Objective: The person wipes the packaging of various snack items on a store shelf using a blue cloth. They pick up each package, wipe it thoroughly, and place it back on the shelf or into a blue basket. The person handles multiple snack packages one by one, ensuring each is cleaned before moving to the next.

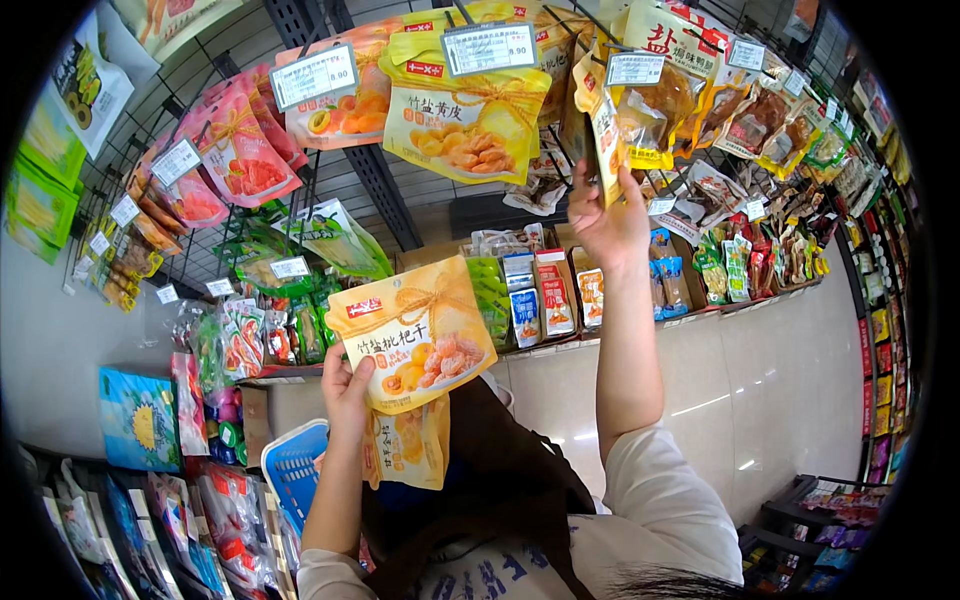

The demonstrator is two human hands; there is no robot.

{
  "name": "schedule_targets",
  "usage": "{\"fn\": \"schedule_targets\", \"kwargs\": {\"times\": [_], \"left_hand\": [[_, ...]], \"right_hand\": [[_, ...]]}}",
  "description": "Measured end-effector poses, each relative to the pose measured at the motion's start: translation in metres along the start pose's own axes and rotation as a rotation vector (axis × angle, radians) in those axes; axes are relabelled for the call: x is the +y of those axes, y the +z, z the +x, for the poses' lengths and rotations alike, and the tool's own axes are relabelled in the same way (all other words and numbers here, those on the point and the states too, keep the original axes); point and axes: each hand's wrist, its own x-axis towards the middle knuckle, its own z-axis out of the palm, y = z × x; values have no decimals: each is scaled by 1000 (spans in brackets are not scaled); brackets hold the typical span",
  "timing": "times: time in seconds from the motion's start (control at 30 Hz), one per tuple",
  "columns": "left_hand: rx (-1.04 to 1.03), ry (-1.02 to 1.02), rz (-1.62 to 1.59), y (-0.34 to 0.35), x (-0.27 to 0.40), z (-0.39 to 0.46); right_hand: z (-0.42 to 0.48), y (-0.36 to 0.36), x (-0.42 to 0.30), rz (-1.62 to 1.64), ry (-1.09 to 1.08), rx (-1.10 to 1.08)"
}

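Note:
My left hand [347,386] grips a yellow-orange pouch of dried fruit [416,337] by its lower left edge, its printed front facing up. A second yellow pouch [411,442] hangs just below it, partly covered; how the hand holds that one is hidden. Raised to the rack, my right hand [611,217] has its fingers around the lower end of a narrow-looking yellow pouch [602,124], seen nearly edge-on beside a price tag [634,68]. Left of that hand hangs a bright yellow dried-fruit pouch [465,120] on a hook.
Pink pouches [244,150] hang at the left, and packaged meat snacks [667,97] at the right. Cartons of small snack packs [555,292] line the low shelf. A blue shopping basket [296,465] is beside my left forearm. Tiled floor [735,375] stretches to the right.

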Motion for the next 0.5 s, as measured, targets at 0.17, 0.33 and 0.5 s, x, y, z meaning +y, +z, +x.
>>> {"fn": "schedule_targets", "kwargs": {"times": [0.17, 0.33, 0.5], "left_hand": [[10, 0, -4, -1, 5, 0], [16, 60, -11, 0, 10, 1], [-26, 131, -84, 26, 26, 14]], "right_hand": [[5, -1, 11, -18, -57, 37], [14, -2, 28, -257, -73, 49], [9, -4, 38, -597, 241, -53]]}}
